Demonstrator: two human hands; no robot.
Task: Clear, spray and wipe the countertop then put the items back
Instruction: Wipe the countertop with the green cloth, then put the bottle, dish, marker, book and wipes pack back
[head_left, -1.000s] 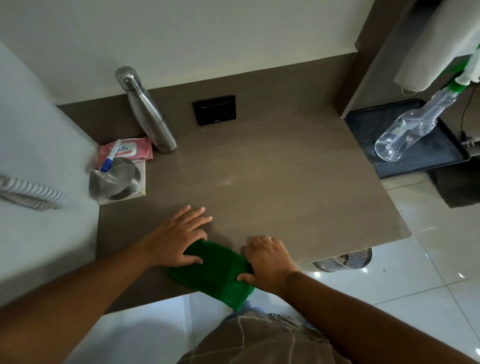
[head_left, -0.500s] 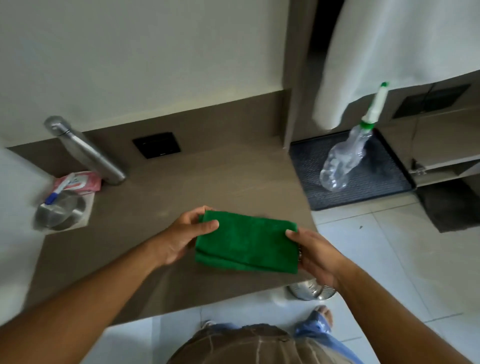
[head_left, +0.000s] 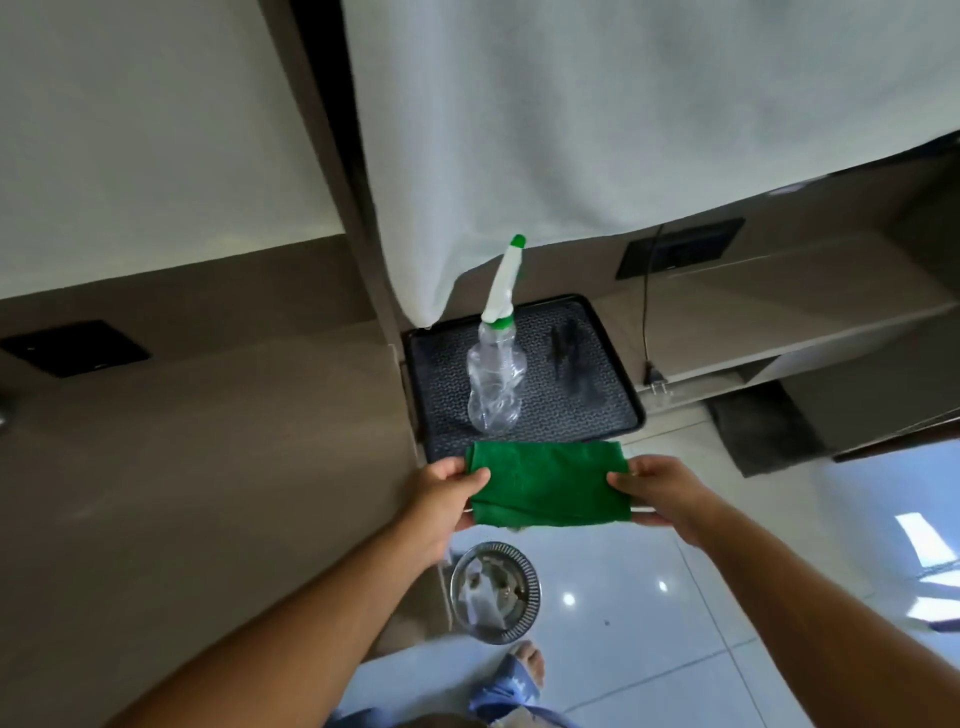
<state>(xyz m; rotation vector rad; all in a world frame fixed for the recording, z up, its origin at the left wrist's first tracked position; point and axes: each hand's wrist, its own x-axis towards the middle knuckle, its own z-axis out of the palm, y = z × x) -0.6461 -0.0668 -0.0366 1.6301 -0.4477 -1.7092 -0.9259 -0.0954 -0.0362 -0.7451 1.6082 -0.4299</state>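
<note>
A folded green cloth hangs in the air just past the right edge of the brown countertop. My left hand pinches its left end and my right hand pinches its right end. Beyond the cloth, a clear spray bottle with a white and green nozzle stands upright on a black textured tray on the floor. The cloth's far edge overlaps the tray's near rim in view.
A perforated metal bin stands on the white tiled floor below the cloth. A white fabric sheet hangs over the tray. A black wall socket sits at the countertop's back. A low shelf with a cable runs to the right.
Both hands lifted the green cloth off the countertop's front edge and carried it right, out over the floor by the tray. The view turned right; the steel bottle and items at left dropped out of sight.
</note>
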